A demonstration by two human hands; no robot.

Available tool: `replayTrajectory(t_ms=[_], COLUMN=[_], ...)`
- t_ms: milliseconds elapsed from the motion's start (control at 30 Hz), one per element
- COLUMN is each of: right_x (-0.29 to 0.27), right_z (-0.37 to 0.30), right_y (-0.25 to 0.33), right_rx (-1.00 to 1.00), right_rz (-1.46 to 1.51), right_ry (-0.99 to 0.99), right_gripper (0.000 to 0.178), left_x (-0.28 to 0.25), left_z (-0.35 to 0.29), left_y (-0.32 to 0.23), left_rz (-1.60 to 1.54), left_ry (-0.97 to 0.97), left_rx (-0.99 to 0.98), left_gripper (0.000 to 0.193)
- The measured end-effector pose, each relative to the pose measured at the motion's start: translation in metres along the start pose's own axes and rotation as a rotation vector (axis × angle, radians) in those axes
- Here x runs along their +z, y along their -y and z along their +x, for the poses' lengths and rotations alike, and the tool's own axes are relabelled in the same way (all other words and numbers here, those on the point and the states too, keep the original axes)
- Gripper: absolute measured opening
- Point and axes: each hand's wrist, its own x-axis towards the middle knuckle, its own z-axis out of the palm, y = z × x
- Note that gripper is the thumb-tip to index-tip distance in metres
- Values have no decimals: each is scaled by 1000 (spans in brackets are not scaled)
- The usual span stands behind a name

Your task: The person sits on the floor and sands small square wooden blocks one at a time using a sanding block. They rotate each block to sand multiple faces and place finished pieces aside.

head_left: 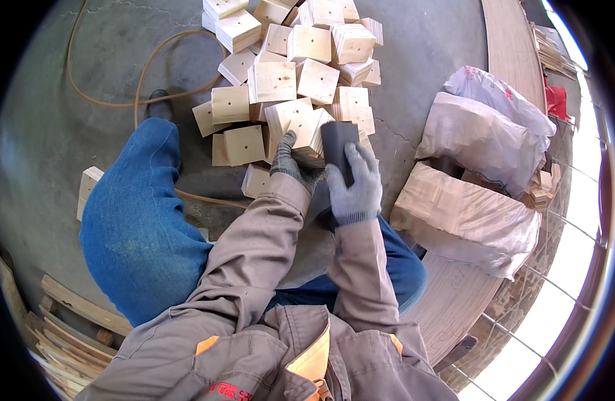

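Observation:
My left hand [289, 164], in a grey glove, grips a pale wooden block [309, 134] at the near edge of a pile of similar square blocks [294, 60] on the concrete floor. My right hand [355, 187], also gloved, holds a dark grey sanding pad [337, 142] pressed against the right side of that block. Both forearms wear tan jacket sleeves. My knees in blue jeans [137, 227] spread to either side below the hands.
A tan hose [110, 103] curves over the floor at the left. White sacks [484, 137] holding wood pieces lie at the right, beside curved wooden boards [511, 40]. A lone block [89, 184] lies by my left knee. Wood strips [70, 327] are stacked at the lower left.

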Motion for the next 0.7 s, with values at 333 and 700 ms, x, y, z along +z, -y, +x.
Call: replayTrajectory(t_ms=[333,700], right_x=[21,-4], right_z=[104,-38], right_y=[-28,-6], right_rx=[189,-5], right_rz=[-134,30], right_ry=[179,-38], right_gripper=[58,56], left_x=[2,-5], left_z=[-1,5], left_y=[5,0], left_rz=[24,52], left_ry=[-18,11], left_rx=[8,-39], left_gripper=[62,63])
